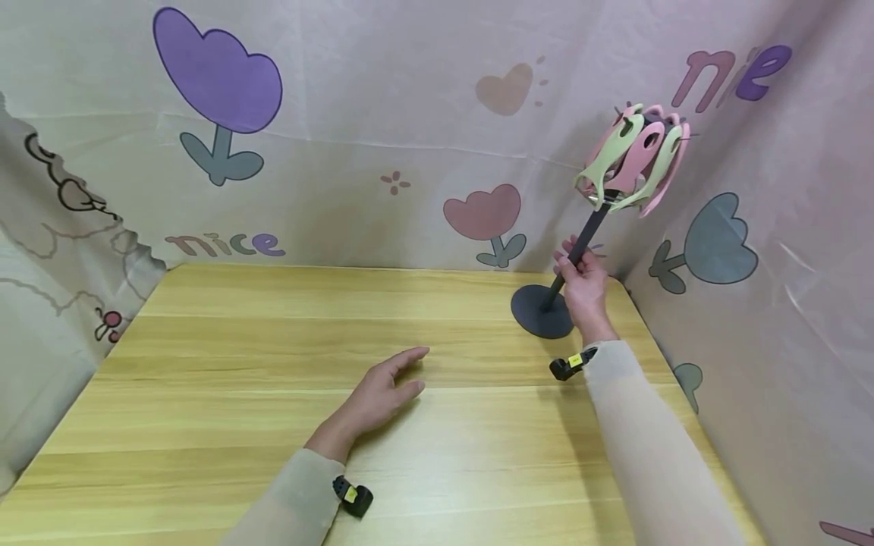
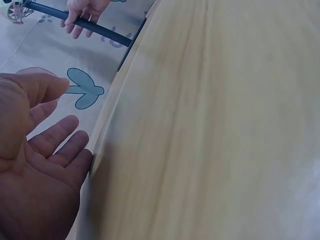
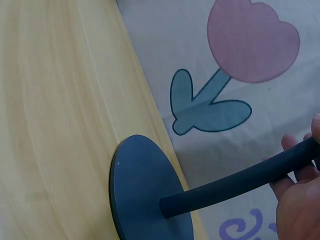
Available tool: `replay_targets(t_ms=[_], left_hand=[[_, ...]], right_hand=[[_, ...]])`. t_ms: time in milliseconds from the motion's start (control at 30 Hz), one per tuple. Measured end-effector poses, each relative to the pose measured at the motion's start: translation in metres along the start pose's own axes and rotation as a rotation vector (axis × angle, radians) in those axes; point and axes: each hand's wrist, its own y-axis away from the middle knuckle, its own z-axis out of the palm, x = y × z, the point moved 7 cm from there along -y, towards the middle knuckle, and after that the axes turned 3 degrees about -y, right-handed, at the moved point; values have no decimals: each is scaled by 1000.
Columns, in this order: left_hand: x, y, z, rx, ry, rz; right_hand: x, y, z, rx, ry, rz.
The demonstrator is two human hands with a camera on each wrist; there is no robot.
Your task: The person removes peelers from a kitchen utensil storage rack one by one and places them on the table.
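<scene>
A dark rack (image 1: pixel 589 231) with a round base (image 1: pixel 531 315) and a thin pole is at the back right of the table. Around its top hang several pink and light green Y-shaped pieces (image 1: pixel 640 155) with holes in their handles, which look like peelers. My right hand (image 1: pixel 586 284) grips the pole at its middle; in the right wrist view, the fingers (image 3: pixel 289 142) lie behind the pole. Nothing is in my left hand (image 1: pixel 375 394), held low over the middle of the table, thumb apart and fingers relaxed. In the left wrist view its palm (image 2: pixel 40 185) shows.
The wood-patterned table (image 1: pixel 239 364) ends at a printed cloth (image 1: pixel 355 182) hanging along the back. More cloth (image 1: pixel 785 341) hangs close along the right side, and another piece (image 1: pixel 48 341) along the left. A small black camera (image 1: pixel 351 497) is on each sleeve.
</scene>
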Motion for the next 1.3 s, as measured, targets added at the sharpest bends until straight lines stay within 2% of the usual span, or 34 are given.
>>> replay_targets(t_ms=[367,533,933,1133,1300], left_hand=[[0,2,0,3,11,4],[-1,3,-2,8,6,10],[0,5,-4,14,5,3],[1,7,-6,14,-34,4],[5,5,-5,-3,-121,29]], right_hand=[[-8,15,19,-68,-43,11],[-10,21,30,-94,-69,-19],[-15,42,51,-144,-61,-35],[-19,52,64,-170,-116,-59],[-22,59,77,-199,-97,-59]])
